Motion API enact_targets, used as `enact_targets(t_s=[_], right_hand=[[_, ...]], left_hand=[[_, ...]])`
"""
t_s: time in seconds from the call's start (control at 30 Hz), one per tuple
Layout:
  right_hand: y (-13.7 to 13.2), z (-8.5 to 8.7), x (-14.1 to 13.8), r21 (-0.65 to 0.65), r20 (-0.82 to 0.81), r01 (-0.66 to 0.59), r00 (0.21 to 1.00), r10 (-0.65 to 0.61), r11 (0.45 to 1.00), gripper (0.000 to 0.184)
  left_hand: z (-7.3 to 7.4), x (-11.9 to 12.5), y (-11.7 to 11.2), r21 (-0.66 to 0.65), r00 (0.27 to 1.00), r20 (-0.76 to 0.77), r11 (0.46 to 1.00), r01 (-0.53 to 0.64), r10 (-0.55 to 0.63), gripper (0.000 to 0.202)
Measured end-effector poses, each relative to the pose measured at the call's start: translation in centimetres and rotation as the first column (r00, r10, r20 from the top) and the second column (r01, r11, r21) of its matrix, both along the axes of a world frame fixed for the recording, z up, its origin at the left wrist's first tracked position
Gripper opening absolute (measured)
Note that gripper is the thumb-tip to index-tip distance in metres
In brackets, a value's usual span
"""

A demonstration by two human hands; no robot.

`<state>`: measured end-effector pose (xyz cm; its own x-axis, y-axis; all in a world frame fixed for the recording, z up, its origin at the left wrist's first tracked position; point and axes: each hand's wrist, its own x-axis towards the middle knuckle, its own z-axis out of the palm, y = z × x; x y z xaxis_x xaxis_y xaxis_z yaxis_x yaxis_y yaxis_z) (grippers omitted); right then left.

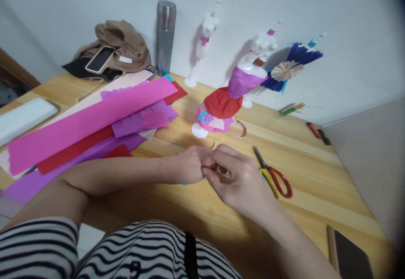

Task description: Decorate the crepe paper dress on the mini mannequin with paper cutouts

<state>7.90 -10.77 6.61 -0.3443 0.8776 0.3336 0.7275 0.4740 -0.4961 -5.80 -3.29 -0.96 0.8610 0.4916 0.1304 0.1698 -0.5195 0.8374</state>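
My left hand (192, 164) and my right hand (238, 177) meet above the wooden table (202, 232). The thumb and forefinger of my right hand are pinched together against the left fist. Whatever they grip is too small or hidden to make out. Just beyond them stands a small white mannequin in a purple top (243, 82) and a gathered red skirt (223, 103). To the right of my right hand lie scissors (278, 182) with one red and one yellow handle, and small blue scraps lie beneath my hands.
Pink crepe paper (95, 120) tops a pile of coloured sheets at left. Two more mannequins, one bare (209, 28), one with a dark blue pleated outfit (299, 57), stand by the wall near a grey flask (166, 38). A phone (349, 253) lies at lower right.
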Motion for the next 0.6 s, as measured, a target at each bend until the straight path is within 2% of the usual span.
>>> enact_targets(t_s=[0.07, 0.2, 0.3, 0.43, 0.6], right_hand=[[0.1, 0.2, 0.0, -0.037, -0.002, 0.01, 1.0, -0.01, 0.999, 0.015], [0.1, 0.2, 0.3, -0.048, 0.006, 0.0, 1.0, 0.0, 0.999, 0.015], [0.0, 0.0, 0.5, -0.04, 0.01, -0.01, 1.0, 0.01, 0.999, 0.016], [-0.3, 0.0, 0.7, -0.05, -0.017, -0.029, 0.999, 0.028, 0.998, 0.015], [-0.7, 0.6, 1.4, -0.041, -0.133, -0.029, 0.991, 0.023, 0.999, 0.011]], left_hand=[[0.0, 0.0, 0.0, 0.018, 1.0, -0.015, 1.0, 0.008, -0.008, 0.016], [-0.9, 0.3, 0.1, 0.065, 0.998, -0.053, 0.997, -0.03, 0.034, 0.013], [-1.2, 0.4, 0.1, 0.066, 0.999, -0.05, 0.998, 0.005, -0.002, 0.01], [-0.1, 0.3, 0.1, 0.052, 0.997, -0.065, 0.998, 0.041, -0.038, 0.013], [2.0, 0.2, 0.3, 0.123, 0.985, -0.136, 0.985, 0.122, -0.105, 0.016]])
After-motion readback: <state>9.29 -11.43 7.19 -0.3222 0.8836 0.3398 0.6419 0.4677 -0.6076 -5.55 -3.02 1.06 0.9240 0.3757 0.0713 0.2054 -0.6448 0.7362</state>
